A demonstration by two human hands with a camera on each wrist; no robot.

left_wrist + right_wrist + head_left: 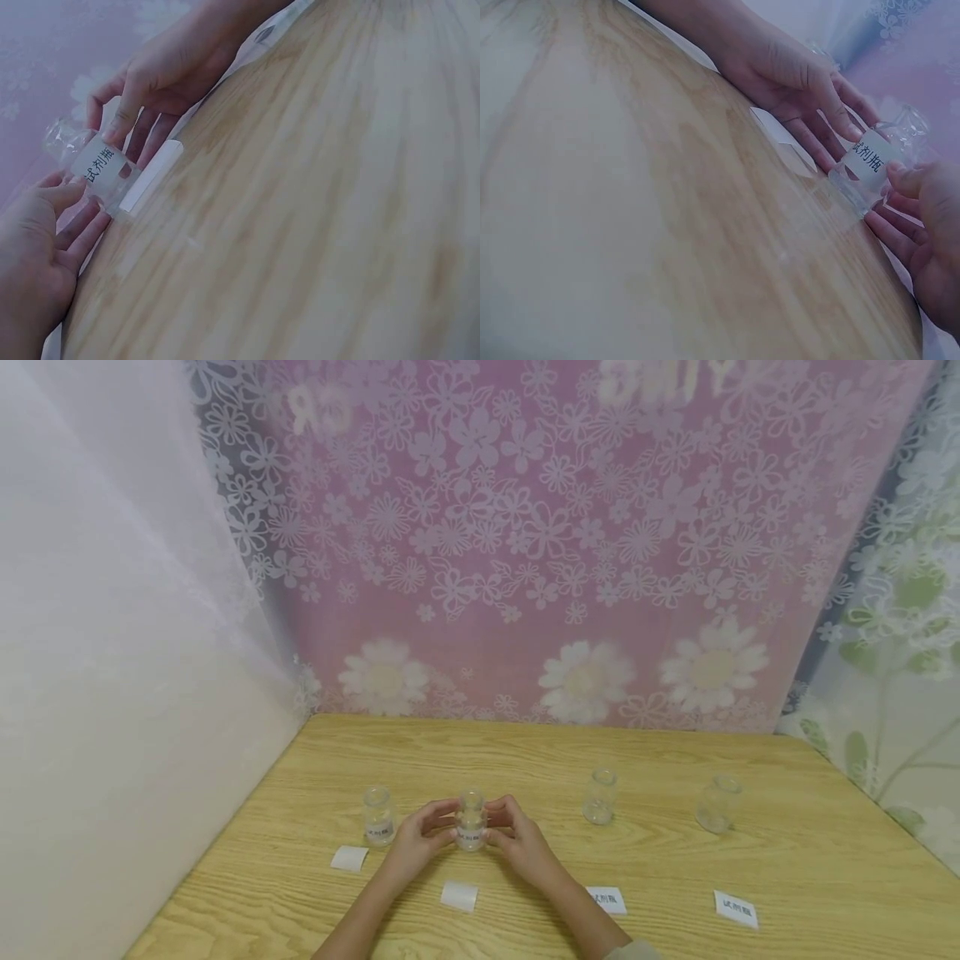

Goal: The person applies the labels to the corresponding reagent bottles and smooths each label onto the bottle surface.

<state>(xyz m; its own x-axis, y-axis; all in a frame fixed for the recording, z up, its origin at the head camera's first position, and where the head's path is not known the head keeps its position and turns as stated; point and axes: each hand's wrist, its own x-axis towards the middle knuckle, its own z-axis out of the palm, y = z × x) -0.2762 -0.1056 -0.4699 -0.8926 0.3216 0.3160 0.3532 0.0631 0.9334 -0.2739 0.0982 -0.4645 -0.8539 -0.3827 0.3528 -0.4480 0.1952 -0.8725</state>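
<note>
Between left hand (415,843) and right hand (523,843), glass jar (471,820) upright at the table (495,752); both pinch its sides, thumbs (66,194) at the label's (100,161) ends, probably to hold jar steady, paper flat.

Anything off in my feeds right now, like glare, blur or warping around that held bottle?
Head: soft, even light; the held bottle is small but its label shows. Left wrist: the table has a bowed edge and washes pale at upper right. Right wrist: bluish cast, soft grain, label print readable.
</note>
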